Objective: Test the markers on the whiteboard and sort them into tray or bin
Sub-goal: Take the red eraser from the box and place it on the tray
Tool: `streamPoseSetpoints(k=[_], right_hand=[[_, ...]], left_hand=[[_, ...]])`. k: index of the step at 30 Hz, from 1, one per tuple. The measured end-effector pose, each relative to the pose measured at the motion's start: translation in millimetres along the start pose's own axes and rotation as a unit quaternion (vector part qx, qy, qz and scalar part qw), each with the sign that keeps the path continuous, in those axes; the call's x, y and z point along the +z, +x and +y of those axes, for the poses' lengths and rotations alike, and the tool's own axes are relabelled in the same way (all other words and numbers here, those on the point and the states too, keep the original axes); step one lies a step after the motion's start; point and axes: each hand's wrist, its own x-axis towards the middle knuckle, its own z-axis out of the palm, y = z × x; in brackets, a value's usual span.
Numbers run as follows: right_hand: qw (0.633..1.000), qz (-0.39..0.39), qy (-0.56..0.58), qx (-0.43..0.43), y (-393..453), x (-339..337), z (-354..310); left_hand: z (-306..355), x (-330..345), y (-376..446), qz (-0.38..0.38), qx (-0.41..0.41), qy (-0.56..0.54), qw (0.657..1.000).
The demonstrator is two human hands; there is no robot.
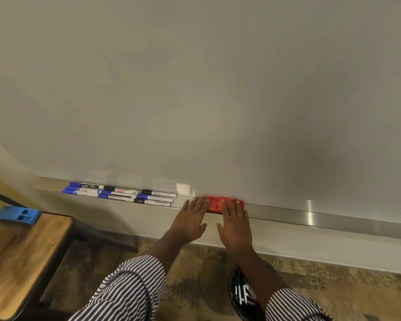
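Several markers (119,194) with blue and black caps lie side by side on the metal tray (310,215) under the blank whiteboard (195,89). A red eraser (214,204) sits on the tray to their right. My left hand (190,218) and my right hand (235,224) reach to it with straight fingers, and the fingertips of both touch its top. Below my right forearm stands a dark bin (241,295) on the floor, with several markers inside.
A wooden table (21,256) with a dark metal edge stands at the lower left, and a blue eraser (16,215) lies on its far corner. Patterned carpet (333,293) covers the floor below the wall.
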Motion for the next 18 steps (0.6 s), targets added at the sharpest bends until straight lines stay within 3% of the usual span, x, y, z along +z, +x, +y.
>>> streamPoseSetpoints(k=[7, 18], right_hand=[[0.998, 0.033, -0.015, -0.059, 9, 1, -57], [0.978, -0.009, -0.033, -0.204, 35, -2, -223]], left_hand=[[-54, 7, -51, 0.081, -0.049, -0.055, 0.994], [-177, 18, -169, 0.069, -0.218, -0.104, 0.968]])
